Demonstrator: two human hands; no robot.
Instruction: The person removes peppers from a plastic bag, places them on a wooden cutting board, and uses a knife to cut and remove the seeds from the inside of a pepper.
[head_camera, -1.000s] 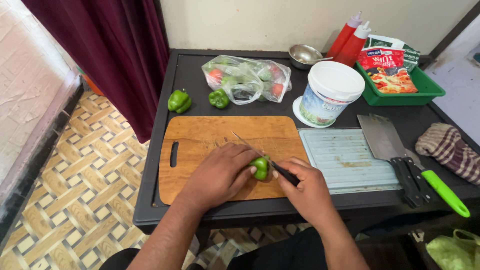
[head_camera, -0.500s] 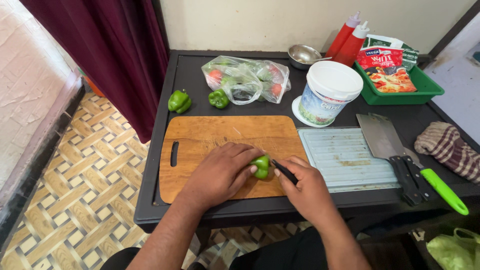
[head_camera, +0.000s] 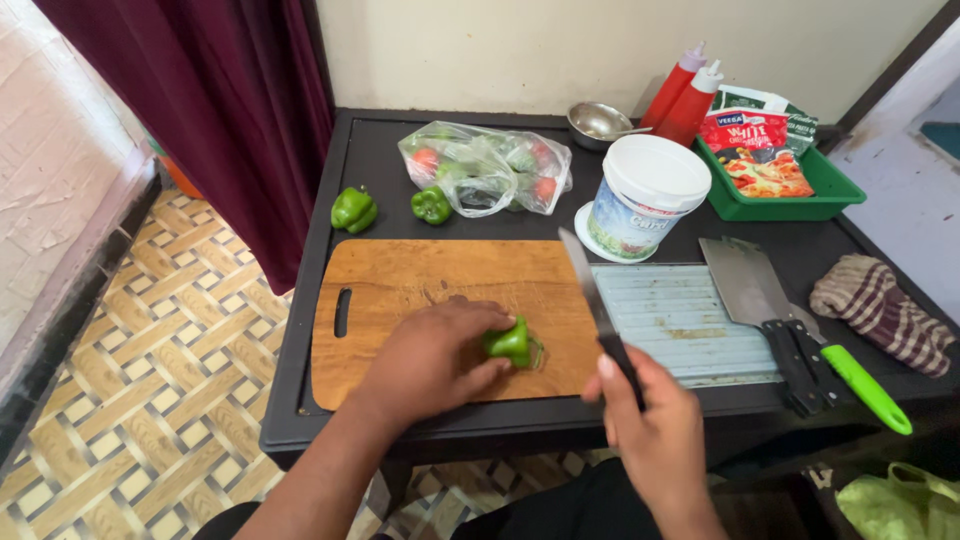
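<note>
My left hand (head_camera: 432, 360) holds a green capsicum piece (head_camera: 512, 343) down on the wooden cutting board (head_camera: 400, 285). My right hand (head_camera: 655, 425) grips a knife (head_camera: 590, 290) by its black handle. The blade is lifted off the board and points away from me, to the right of the capsicum. Two whole green capsicums (head_camera: 354, 209) (head_camera: 431, 205) lie on the black table (head_camera: 370, 150) behind the board.
A clear bag of vegetables (head_camera: 485, 165), a white tub (head_camera: 645, 195), a steel bowl (head_camera: 597, 121), two red squeeze bottles (head_camera: 685, 95) and a green tray (head_camera: 800, 200) with packets stand behind. A grey mat (head_camera: 670, 310), a cleaver (head_camera: 745, 285), a green-handled tool (head_camera: 865, 385) and a striped cloth (head_camera: 880, 310) lie at right.
My right hand pulled the knife out of the capsicum and raised it to the right. My left hand stays on the capsicum piece.
</note>
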